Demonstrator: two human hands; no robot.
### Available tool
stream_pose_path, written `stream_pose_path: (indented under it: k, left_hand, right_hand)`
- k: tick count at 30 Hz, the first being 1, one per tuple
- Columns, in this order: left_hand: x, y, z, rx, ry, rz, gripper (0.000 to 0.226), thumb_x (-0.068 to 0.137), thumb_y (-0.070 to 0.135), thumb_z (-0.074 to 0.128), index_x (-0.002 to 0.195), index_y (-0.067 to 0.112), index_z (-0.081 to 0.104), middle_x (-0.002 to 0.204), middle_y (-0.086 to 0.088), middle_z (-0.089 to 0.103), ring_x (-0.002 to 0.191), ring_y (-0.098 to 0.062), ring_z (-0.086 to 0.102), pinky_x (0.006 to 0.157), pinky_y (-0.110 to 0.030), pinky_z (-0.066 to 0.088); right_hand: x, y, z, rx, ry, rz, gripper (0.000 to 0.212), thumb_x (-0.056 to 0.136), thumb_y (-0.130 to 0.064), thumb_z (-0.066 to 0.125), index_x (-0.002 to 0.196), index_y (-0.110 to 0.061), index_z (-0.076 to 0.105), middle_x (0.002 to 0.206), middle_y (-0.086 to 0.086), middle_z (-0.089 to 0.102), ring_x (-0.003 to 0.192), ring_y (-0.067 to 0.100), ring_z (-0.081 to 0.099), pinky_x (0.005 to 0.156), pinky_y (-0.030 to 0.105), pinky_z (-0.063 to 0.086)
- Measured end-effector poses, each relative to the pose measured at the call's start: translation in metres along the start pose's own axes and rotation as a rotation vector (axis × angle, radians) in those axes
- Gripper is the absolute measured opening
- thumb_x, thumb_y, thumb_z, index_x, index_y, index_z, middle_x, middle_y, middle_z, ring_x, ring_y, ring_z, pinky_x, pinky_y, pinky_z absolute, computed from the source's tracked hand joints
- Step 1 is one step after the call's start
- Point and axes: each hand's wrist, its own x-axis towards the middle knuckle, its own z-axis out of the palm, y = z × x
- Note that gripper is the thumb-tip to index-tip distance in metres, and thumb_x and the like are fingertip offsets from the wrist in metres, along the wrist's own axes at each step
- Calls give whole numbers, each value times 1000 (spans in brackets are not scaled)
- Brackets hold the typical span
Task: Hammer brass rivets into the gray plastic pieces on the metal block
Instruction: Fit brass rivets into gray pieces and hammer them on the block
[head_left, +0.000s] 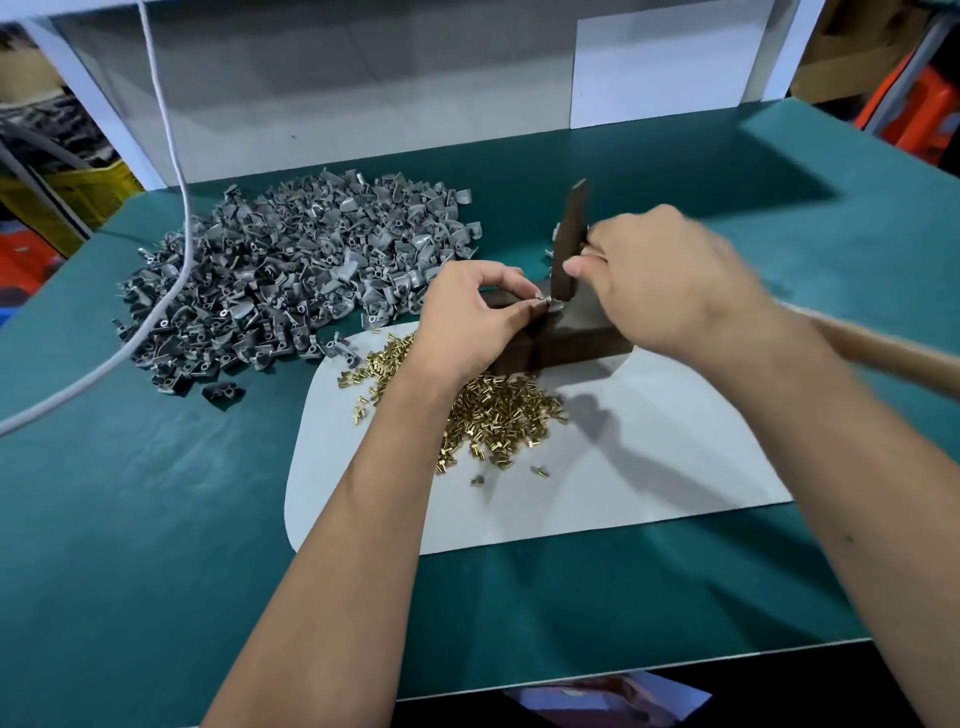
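Observation:
A dark metal block (571, 340) stands on a white mat (649, 447) in the middle of the green table. My left hand (475, 317) pinches a small gray plastic piece (545, 300) on the block's top. My right hand (670, 275) grips a hammer just behind its dark head (569, 239), whose lower face touches the piece. The wooden handle (893, 348) runs out to the right, blurred. A heap of brass rivets (498, 415) lies on the mat in front of the block, partly under my left forearm.
A large pile of gray plastic pieces (291, 280) covers the table's left back. A few more pieces (558, 234) lie behind the hammer head. A white cable (171, 156) hangs down across the pile. A white panel (665, 67) stands at the back.

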Motion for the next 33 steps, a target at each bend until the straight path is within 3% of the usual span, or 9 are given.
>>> stream_pose_path:
  k: [4, 8, 10, 13, 17, 20, 23, 27, 33]
  left_hand:
    - [1, -1, 0, 17, -2, 0, 9, 83, 9, 83, 82, 16, 77, 104, 3, 72, 100, -7, 71, 98, -27, 55]
    - [0, -1, 1, -15, 5, -14, 9, 82, 6, 84, 82, 13, 77, 103, 2, 71, 96, -11, 72, 95, -29, 56]
    - [0, -1, 0, 13, 0, -3, 6, 83, 7, 83, 85, 11, 78, 99, 6, 71, 99, -13, 72, 97, -31, 56]
    - [1, -1, 0, 28, -9, 8, 7, 83, 9, 83, 84, 14, 78, 96, 9, 72, 100, -11, 72, 99, -31, 55]
    - [0, -1, 0, -11, -14, -7, 6, 83, 6, 83, 86, 9, 78, 97, 8, 72, 95, -7, 72, 99, -30, 56]
    - [1, -1, -1, 16, -6, -10, 5, 84, 9, 83, 86, 10, 79, 102, 6, 72, 100, -9, 71, 101, -32, 54]
    - [1, -1, -1, 24, -7, -10, 7, 84, 9, 83, 84, 14, 79, 102, 6, 72, 101, -7, 71, 101, -32, 54]
    - [0, -1, 0, -20, -9, -25, 7, 83, 5, 82, 85, 11, 78, 106, 0, 72, 98, -7, 72, 100, -33, 55]
    - [-1, 0, 1, -4, -10, -13, 16, 84, 7, 81, 79, 21, 78, 111, -2, 72, 108, -4, 68, 106, -32, 51]
  right_hand:
    - [-1, -1, 0, 77, 222, 35, 29, 105, -42, 47, 105, -18, 62, 90, 18, 64, 78, 43, 55, 67, 40, 42]
    - [-2, -1, 8, 18, -36, 5, 24, 107, -39, 46, 98, -22, 60, 97, 14, 65, 89, 41, 56, 71, 39, 41]
    - [1, 0, -2, -17, 22, 1, 24, 104, -43, 49, 87, -26, 53, 84, 10, 57, 76, 37, 48, 67, 38, 39]
    - [-1, -3, -3, 107, 220, 38, 26, 103, -43, 49, 95, -21, 59, 85, 14, 60, 73, 38, 50, 66, 39, 42]
    - [-4, -8, 7, 44, -29, 49, 25, 106, -39, 47, 96, -20, 60, 93, 13, 62, 84, 39, 55, 69, 36, 36]
    - [1, -5, -6, -18, 59, 30, 26, 104, -41, 50, 86, -23, 55, 82, 10, 57, 71, 36, 48, 66, 35, 37]
    - [-1, -7, -2, 85, 239, 38, 26, 104, -41, 49, 100, -20, 63, 92, 15, 68, 81, 42, 61, 68, 39, 43]
    - [-3, -3, 9, 45, -18, 34, 21, 106, -38, 48, 93, -24, 58, 89, 7, 63, 89, 37, 58, 69, 36, 39]
    - [-1, 16, 0, 58, 109, 57, 29, 99, -46, 56, 98, -19, 67, 91, 11, 69, 88, 40, 62, 70, 37, 46]
